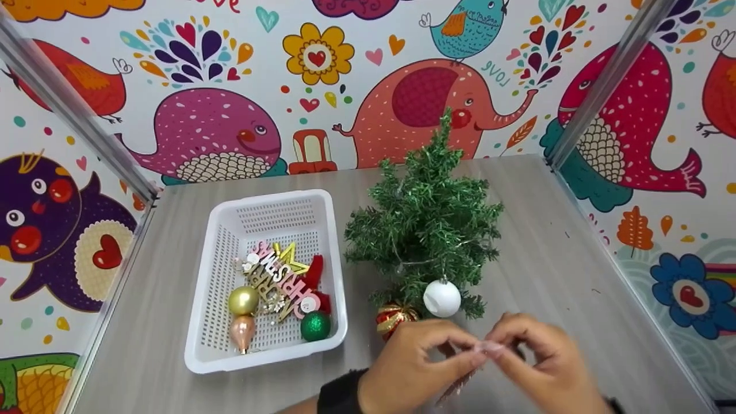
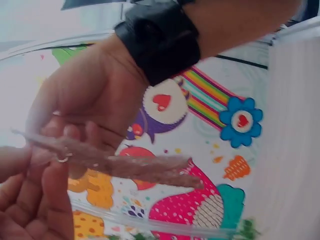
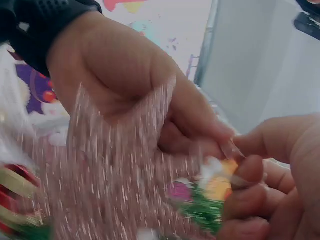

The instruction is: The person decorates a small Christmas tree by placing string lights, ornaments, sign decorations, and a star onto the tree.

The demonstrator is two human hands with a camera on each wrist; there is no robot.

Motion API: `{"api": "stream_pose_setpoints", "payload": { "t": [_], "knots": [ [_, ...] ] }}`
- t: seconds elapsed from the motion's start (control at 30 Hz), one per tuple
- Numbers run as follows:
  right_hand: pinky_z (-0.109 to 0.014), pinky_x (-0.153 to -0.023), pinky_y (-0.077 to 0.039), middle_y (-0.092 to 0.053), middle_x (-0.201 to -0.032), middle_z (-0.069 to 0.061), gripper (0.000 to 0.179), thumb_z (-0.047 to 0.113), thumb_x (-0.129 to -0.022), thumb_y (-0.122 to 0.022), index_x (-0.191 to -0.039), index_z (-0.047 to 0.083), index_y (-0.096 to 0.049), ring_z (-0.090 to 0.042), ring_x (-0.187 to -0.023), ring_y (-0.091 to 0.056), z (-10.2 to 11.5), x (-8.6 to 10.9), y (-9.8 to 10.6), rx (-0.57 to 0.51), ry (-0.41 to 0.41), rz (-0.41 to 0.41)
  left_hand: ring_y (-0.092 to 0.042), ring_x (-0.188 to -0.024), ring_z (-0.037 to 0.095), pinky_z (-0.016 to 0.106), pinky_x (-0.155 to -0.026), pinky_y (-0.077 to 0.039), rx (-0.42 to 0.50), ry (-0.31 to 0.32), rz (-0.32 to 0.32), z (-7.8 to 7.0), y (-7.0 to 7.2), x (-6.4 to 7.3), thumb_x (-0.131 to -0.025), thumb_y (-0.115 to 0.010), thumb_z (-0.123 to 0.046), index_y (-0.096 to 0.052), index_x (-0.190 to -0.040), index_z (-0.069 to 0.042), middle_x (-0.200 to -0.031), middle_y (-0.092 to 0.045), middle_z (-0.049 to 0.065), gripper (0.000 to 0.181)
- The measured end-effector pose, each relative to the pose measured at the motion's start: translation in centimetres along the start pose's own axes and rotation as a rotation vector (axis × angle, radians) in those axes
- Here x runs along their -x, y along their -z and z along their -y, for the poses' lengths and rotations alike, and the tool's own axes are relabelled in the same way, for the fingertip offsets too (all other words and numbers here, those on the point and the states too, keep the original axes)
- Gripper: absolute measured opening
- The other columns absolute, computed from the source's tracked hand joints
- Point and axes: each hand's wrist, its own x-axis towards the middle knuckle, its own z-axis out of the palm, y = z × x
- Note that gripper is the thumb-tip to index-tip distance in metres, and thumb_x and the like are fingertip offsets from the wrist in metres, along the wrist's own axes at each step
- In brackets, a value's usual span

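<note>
My left hand (image 1: 414, 362) and right hand (image 1: 543, 368) meet fingertip to fingertip in front of the small green Christmas tree (image 1: 428, 218). Thumbs and index fingers of both pinch a clear hanging loop (image 3: 232, 149). Below the fingers is a pink glittery star ornament (image 3: 120, 170), blurred in the right wrist view and nearly edge-on as a thin star (image 2: 135, 165) in the left wrist view. A white ball (image 1: 441, 298) hangs on the tree's lower front. Beside it, a red and gold ball (image 1: 395, 317) is partly hidden by the left hand.
A white plastic basket (image 1: 198, 322) left of the tree holds a gold ball (image 1: 243, 301), a green glitter ball (image 1: 315, 326), a pink drop ornament (image 1: 242, 331), a yellow star (image 1: 294, 261) and Christmas lettering (image 1: 282, 276). Patterned panels (image 1: 322, 115) enclose the grey table (image 1: 535, 230).
</note>
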Motion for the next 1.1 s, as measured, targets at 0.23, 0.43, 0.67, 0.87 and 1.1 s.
{"api": "stream_pose_setpoints", "payload": {
  "t": [0.23,0.43,0.67,0.87,1.1],
  "knots": [
    [-0.026,-0.065,-0.048,-0.067,-0.090,-0.008,0.033,-0.036,-0.080,-0.052,-0.098,-0.011,-0.065,-0.014,-0.077,-0.056,0.9,-2.3,3.4,0.008,-0.067,-0.076,-0.052,-0.064,-0.012,0.013,-0.057,-0.052,-0.118,0.026,-0.020,-2.1,-0.5,-4.5,-0.104,-0.064,-0.021,-0.075,-0.105,-0.006,-0.080,-0.073,0.004,0.019],
    [-0.017,-0.068,-0.053,-0.070,-0.090,-0.004,0.024,-0.026,-0.089,-0.058,-0.098,-0.006,-0.068,-0.011,-0.074,-0.063,0.0,-2.2,4.6,0.193,-0.258,-0.226,-0.063,-0.075,-0.004,0.007,-0.071,-0.051,-0.498,-0.078,-0.131,-0.5,-1.8,-6.3,-0.099,-0.071,-0.023,-0.077,-0.101,-0.013,-0.087,-0.076,-0.005,0.012],
    [-0.021,-0.060,-0.051,-0.071,-0.085,-0.002,0.026,-0.018,-0.089,-0.066,-0.098,0.006,-0.071,-0.010,-0.071,-0.066,-2.5,-2.0,3.7,0.320,-0.296,-0.152,-0.055,-0.064,0.007,0.019,-0.059,-0.047,-1.178,-0.299,-0.389,1.8,-1.6,-5.6,-0.082,-0.081,-0.017,-0.073,-0.081,-0.018,-0.074,-0.069,-0.008,0.008],
    [-0.018,-0.066,-0.049,-0.072,-0.093,-0.001,0.028,-0.013,-0.091,-0.068,-0.102,0.012,-0.073,-0.006,-0.079,-0.063,-4.4,-2.5,1.8,0.477,-0.256,-0.211,-0.049,-0.062,0.011,0.023,-0.057,-0.043,-1.386,-0.256,-0.479,2.8,-0.9,-5.5,-0.082,-0.075,-0.017,-0.065,-0.074,-0.018,-0.068,-0.060,-0.006,0.013],
    [-0.017,-0.070,-0.045,-0.073,-0.098,-0.004,0.029,-0.013,-0.088,-0.071,-0.108,0.009,-0.075,-0.010,-0.081,-0.059,-6.1,-3.0,0.9,0.694,-0.114,-0.279,-0.050,-0.064,0.012,0.023,-0.057,-0.041,-1.584,-0.213,-0.480,2.9,-1.0,-5.8,-0.093,-0.066,-0.018,-0.065,-0.077,-0.019,-0.070,-0.061,-0.005,0.016]
  ]
}}
